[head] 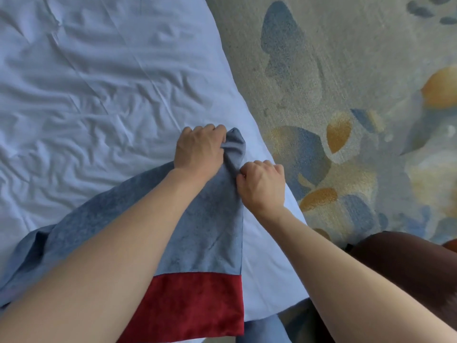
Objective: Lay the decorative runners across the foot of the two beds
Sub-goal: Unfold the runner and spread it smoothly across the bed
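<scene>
A person leans over the corner of a bed [99,90] covered in a creased white sheet, with patterned carpet [346,70] beyond its edge. A blue runner [210,231] with a dark red band [193,303] lies bunched across the near corner, its left part rumpled and trailing off toward the lower left.

The left hand [197,147] is closed round a gathered peak of the blue cloth, fingers curled into the fold. The right hand [262,184], just beside it, is curled as well and appears to pinch the runner's right edge, though the fingertips are turned away from view, so the exact hold is uncertain.

The cloth looks soft, limp and napped like velvet or chenille: it folds under its own weight, keeps no shape and is unlikely to slide freely over the cotton sheet. It seems light enough for two hands. Judged from this, the better hold is at the two corners of one short end, hands spread well apart, so the strip can be drawn taut and flat. The runner is not yet laid straight.
</scene>
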